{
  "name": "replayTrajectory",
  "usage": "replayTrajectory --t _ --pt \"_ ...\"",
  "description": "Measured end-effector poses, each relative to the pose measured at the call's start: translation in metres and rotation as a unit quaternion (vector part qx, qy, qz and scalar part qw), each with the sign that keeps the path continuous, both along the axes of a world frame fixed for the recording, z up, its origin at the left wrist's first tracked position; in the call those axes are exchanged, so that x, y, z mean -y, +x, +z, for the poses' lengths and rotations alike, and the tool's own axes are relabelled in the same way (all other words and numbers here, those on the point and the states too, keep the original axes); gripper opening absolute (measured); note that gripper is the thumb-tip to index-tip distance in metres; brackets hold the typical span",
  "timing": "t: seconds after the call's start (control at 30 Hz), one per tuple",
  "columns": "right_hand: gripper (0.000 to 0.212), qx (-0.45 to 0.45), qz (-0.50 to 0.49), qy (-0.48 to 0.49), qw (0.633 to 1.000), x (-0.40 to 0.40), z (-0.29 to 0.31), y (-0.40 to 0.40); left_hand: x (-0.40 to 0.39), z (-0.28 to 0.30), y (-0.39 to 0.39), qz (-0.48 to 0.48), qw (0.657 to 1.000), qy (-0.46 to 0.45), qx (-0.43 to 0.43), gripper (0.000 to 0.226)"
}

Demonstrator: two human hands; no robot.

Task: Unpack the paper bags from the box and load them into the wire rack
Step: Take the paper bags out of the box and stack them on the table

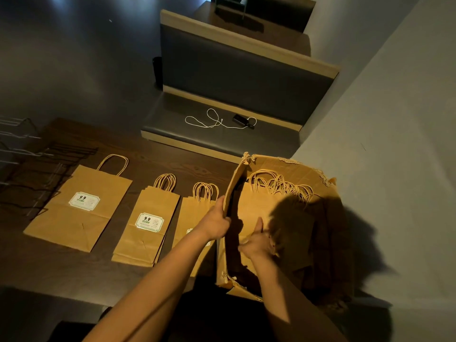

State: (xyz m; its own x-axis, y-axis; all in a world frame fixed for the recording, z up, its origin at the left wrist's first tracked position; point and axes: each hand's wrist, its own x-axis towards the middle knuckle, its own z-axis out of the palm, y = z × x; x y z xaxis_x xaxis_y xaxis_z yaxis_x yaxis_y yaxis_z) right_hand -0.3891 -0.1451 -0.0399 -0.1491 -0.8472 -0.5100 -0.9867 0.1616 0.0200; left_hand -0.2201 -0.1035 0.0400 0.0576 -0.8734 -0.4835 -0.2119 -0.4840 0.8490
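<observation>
A torn cardboard box (306, 174) stands at the table's right end, holding several flat brown paper bags (256, 206) with twisted handles. My left hand (217, 224) grips the box's left flap. My right hand (257, 244) reaches inside the box and holds the bags, thumb up. On the table lie one large bag (81, 211), a stack of narrower bags (148, 225) and another stack (195, 208) partly behind my left arm. The wire rack (32, 166) sits at the table's far left.
The dark wooden table (61, 265) carries everything. Beyond it is a bench seat (222, 114) with a white cable (209, 120) and a small black device (240, 118). A grey wall (394, 119) rises on the right, close to the box.
</observation>
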Motion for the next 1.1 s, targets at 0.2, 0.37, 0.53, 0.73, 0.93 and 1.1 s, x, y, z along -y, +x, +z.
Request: replayTrajectory --t 0.2,0.37,0.53,0.73,0.93,1.1 --pt "0.124 0.063 -0.129 -0.075 0.987 0.023 0.016 -0.045 0.004 -0.003 -0.004 0.004 0.999 -0.001 0.048 0.076" --pt "0.117 0.091 -0.107 -0.147 0.979 0.021 0.017 -0.05 0.002 -0.008 -0.004 0.014 0.999 -0.009 0.041 0.073" --pt "0.103 0.217 -0.122 -0.189 0.95 0.026 0.045 -0.046 0.001 -0.01 -0.004 0.022 0.998 -0.014 0.053 0.079" --pt "0.021 0.268 -0.011 -0.204 0.942 0.026 0.152 -0.036 -0.004 0.017 -0.01 0.084 0.964 -0.149 0.201 0.052" --pt "0.012 0.352 0.079 -0.31 0.88 0.026 0.25 -0.004 -0.004 0.106 -0.006 0.077 0.98 -0.161 -0.091 0.029" --pt "0.027 0.616 0.026 -0.016 0.787 0.009 0.256 0.043 -0.012 0.14 0.003 0.033 0.954 -0.13 -0.27 0.054"
